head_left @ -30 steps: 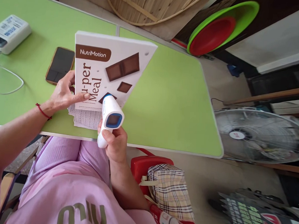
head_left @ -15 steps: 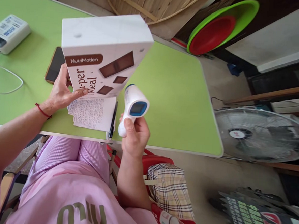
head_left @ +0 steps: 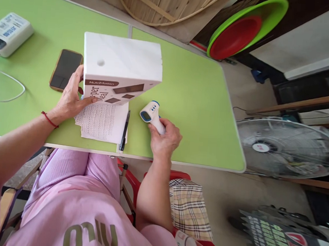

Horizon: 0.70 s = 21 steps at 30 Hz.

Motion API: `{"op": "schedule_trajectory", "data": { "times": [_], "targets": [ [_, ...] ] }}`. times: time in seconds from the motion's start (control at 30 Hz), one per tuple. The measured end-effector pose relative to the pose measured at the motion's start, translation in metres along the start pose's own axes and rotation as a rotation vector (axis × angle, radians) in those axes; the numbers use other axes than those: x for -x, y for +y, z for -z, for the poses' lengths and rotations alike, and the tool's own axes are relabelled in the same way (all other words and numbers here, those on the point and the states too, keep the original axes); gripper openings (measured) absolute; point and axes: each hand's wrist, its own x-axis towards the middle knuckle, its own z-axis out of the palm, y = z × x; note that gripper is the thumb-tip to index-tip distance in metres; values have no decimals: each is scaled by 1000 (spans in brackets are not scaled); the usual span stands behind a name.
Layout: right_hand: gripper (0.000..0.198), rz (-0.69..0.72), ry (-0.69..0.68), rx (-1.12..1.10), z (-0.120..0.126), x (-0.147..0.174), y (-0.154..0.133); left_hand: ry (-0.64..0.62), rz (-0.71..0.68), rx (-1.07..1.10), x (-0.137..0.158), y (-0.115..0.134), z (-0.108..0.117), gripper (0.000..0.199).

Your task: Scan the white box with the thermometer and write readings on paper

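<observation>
My left hand (head_left: 73,95) grips the lower left side of a white NutriMotion box (head_left: 124,57), thumb on its printed front. The box stands tilted, its white top toward me. Under its near edge lie papers covered in handwriting (head_left: 101,123), with a black pen (head_left: 124,130) along their right side. My right hand (head_left: 165,138) is closed around the handle of a white and blue infrared thermometer (head_left: 152,114), low over the green table or touching it; I cannot tell which. Its small screen faces left.
A phone (head_left: 65,70) lies left of the box, and a white power bank (head_left: 12,35) with a cable is farther left. The green table (head_left: 198,114) ends at the right near a floor fan (head_left: 285,148). A checked bag (head_left: 190,206) rests on a red chair below.
The thermometer has moved right and down toward the table, turning so its screen faces left. The box has tipped and lowered, showing more of its top and uncovering the phone.
</observation>
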Motion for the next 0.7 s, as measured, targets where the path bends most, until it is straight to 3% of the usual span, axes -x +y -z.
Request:
{"op": "schedule_trajectory", "data": {
  "times": [0.1, 0.27, 0.33, 0.4, 0.5, 0.57, 0.7],
  "targets": [
    [33, 35, 5, 8, -4, 1, 2, 12, -93, -137, -1, -7, 0, 84],
    [33, 136, 184, -49, 3, 6, -21, 32, -189, -238, -1, -16, -1, 81],
    [29, 164, 111, -169, 6, 13, -40, 82, -242, -285, -1, -13, -2, 91],
    [28, 151, -61, -244, 8, 22, -60, 167, -276, -330, 1, -7, -2, 96],
    [34, 91, -222, -191, 5, 30, -81, 339, -340, -357, 6, 7, -1, 74],
    [37, 49, -289, -132, 2, 32, -86, 375, -419, -342, 10, 16, 0, 51],
    [35, 5, -312, -169, -2, 28, -80, 174, -599, -322, 16, 25, -2, 16]
  ]
}}
